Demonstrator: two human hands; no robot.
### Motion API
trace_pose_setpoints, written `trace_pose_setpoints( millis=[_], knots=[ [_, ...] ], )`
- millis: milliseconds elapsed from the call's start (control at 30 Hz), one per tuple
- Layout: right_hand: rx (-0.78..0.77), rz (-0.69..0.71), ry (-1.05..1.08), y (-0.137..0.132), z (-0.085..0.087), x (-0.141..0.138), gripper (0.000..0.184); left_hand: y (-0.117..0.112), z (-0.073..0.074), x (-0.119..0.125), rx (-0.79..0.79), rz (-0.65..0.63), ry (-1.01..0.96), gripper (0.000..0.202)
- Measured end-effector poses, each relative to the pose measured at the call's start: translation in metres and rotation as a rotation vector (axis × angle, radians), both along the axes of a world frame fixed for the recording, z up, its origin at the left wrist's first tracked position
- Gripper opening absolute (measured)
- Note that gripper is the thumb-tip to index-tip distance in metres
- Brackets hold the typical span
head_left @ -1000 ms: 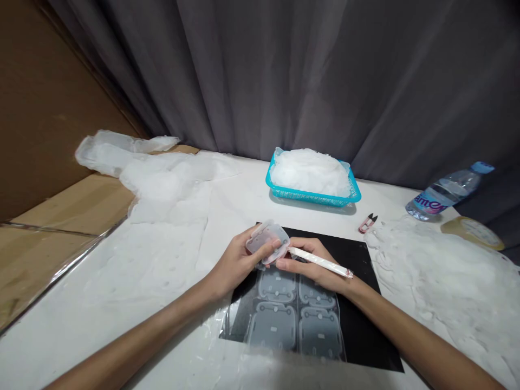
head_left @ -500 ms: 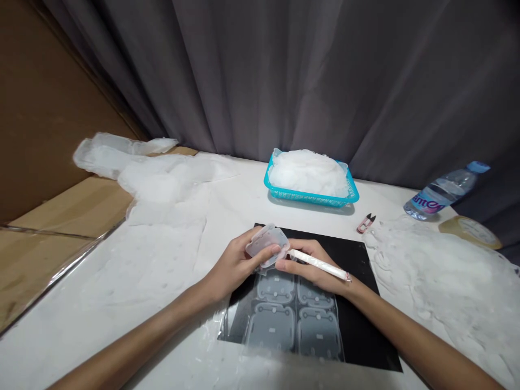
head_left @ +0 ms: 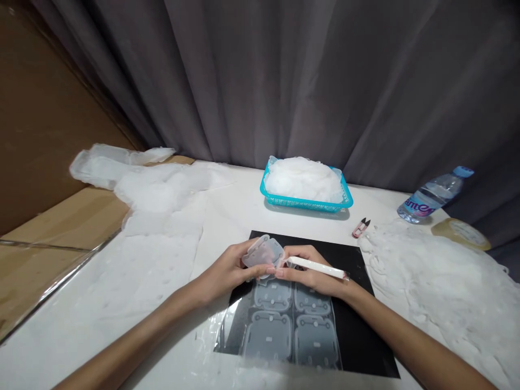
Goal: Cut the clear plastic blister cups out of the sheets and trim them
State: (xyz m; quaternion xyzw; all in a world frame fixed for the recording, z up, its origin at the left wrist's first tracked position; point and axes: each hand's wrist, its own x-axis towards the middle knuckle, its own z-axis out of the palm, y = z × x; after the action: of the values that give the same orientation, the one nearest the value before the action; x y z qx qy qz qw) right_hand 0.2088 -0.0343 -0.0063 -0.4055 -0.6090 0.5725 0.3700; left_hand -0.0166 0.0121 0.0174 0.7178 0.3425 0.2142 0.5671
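Note:
My left hand (head_left: 229,269) is closed round a small translucent plastic piece (head_left: 263,252), held just above a black mat (head_left: 357,319). My right hand (head_left: 311,271) grips a slim white pen-like tool (head_left: 319,267), its tip against the piece's right edge. Under both hands a clear sheet of several moulded plastic pieces (head_left: 286,325) lies on the mat. The two hands touch at the fingertips.
A turquoise basket (head_left: 306,203) heaped with white plastic film stands behind the mat. Pink snips (head_left: 359,228), a water bottle (head_left: 434,195) and a tape roll (head_left: 461,233) lie at the right. White film scraps cover both table sides; cardboard (head_left: 49,216) lies left.
The hands have stayed together on the piece; the left hand has tilted it slightly flatter. The view has shifted a little, so everything sits slightly lower and to the left.

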Motion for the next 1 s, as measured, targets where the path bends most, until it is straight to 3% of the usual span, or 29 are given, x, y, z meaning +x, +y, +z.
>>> trace_pose_setpoints(
  millis=[167, 367, 467, 600, 800, 1000],
  knots=[
    [0.012, 0.042, -0.057, 0.0, 0.005, -0.002, 0.029, 0.007, -0.002, -0.009, 0.022, -0.066, 0.038, 0.028],
    [0.039, 0.005, -0.114, 0.0, 0.007, -0.001, 0.021, 0.019, 0.015, -0.024, -0.106, -0.139, 0.155, 0.026],
    [0.05, 0.007, -0.15, 0.0, 0.006, 0.0, 0.024, 0.019, 0.018, -0.025, -0.17, -0.147, 0.137, 0.028],
    [0.056, 0.047, -0.148, -0.001, 0.007, 0.0, 0.034, 0.014, 0.013, -0.02, -0.144, -0.134, 0.082, 0.027],
    [0.069, -0.056, -0.099, -0.005, 0.007, -0.002, 0.035, 0.01, 0.006, -0.015, -0.08, -0.075, 0.053, 0.029],
    [0.157, -0.091, -0.193, -0.006, 0.0, -0.006, 0.025, -0.001, -0.005, -0.001, -0.042, 0.107, 0.063, 0.037]
  ],
)
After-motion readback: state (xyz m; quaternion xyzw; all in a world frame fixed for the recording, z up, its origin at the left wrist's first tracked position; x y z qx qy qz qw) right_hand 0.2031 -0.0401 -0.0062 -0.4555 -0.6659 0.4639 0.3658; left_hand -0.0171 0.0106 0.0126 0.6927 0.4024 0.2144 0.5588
